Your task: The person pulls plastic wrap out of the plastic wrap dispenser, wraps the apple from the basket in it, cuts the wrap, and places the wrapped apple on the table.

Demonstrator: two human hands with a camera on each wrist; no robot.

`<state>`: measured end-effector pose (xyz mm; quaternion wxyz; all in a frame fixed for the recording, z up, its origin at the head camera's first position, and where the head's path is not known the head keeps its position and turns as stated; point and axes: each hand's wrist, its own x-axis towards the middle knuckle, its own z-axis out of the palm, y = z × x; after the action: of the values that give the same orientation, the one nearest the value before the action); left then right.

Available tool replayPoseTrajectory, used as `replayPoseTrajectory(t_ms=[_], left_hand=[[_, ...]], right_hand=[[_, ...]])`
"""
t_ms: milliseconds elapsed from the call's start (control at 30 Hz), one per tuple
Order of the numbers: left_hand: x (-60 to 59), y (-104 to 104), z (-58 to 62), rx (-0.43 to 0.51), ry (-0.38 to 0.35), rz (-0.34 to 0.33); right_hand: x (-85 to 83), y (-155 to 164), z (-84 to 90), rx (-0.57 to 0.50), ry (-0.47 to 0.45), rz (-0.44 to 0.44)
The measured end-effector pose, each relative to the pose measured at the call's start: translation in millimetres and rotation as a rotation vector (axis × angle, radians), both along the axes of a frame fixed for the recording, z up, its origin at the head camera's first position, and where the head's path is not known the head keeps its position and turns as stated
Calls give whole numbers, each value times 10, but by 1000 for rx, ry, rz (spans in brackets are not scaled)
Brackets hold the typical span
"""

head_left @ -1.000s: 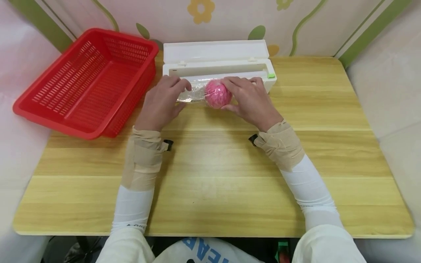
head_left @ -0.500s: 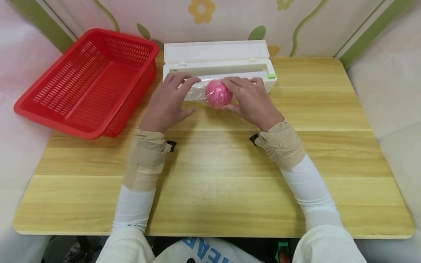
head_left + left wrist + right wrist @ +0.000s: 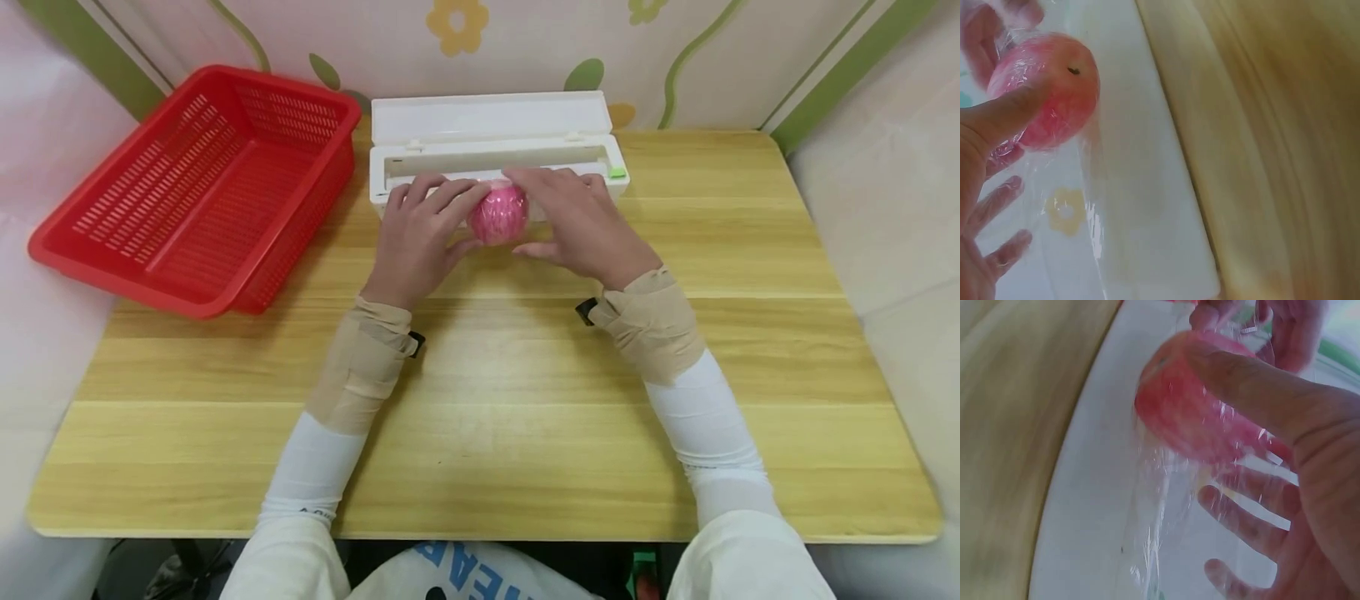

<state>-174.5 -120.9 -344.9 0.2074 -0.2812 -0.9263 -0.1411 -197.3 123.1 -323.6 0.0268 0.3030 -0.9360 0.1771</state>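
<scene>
A round pink-red fruit [image 3: 498, 214] with a small dark stem, like an apple, is wrapped in clear cling film [image 3: 1154, 544]. It is up in front of a white cling film dispenser [image 3: 491, 152] with its lid raised. My left hand [image 3: 420, 237] holds the fruit from the left, thumb across its near side and fingers behind. My right hand [image 3: 581, 225] is at its right side, fingers spread and fairly straight, index finger at the top. In the head view the right thumb tip is just off the lower right of the fruit. Film stretches past it in both wrist views.
A red plastic basket [image 3: 255, 287] stands at the left of the wooden table [image 3: 480, 433]. A green piece [image 3: 617, 172] sits at the dispenser's right end. Behind them is a wall covering with flowers.
My left hand let go of the film at the left and moved right, onto the fruit. My right hand has loosened and shifted slightly right. The fruit has hardly moved.
</scene>
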Motion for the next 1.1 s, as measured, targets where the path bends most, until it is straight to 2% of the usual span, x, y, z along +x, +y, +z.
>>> replayPoseTrajectory(t_ms=[167,400,567,667,833,967,1100], left_hand=[[-17,-39,21,5,-60,7],[-42,-45,47,35,-143,14],[-68,-63,50,37,-167,29],[-90,-126,54,42,-183,7],[-147,-318,75,84,-263,-52],[-190,-501,76,170,-337,-82],[-208,-626,53,257,-376,-99]], right_hand=[[-72,245,61,-58,-31,-9],[-165,510,-7,-325,-32,46],[-208,547,-77,-440,-32,6],[-224,538,-101,-484,-41,-21],[-231,515,-111,-537,-61,-59],[-240,503,-116,-549,-78,-86],[-252,512,-123,-552,-98,-114]])
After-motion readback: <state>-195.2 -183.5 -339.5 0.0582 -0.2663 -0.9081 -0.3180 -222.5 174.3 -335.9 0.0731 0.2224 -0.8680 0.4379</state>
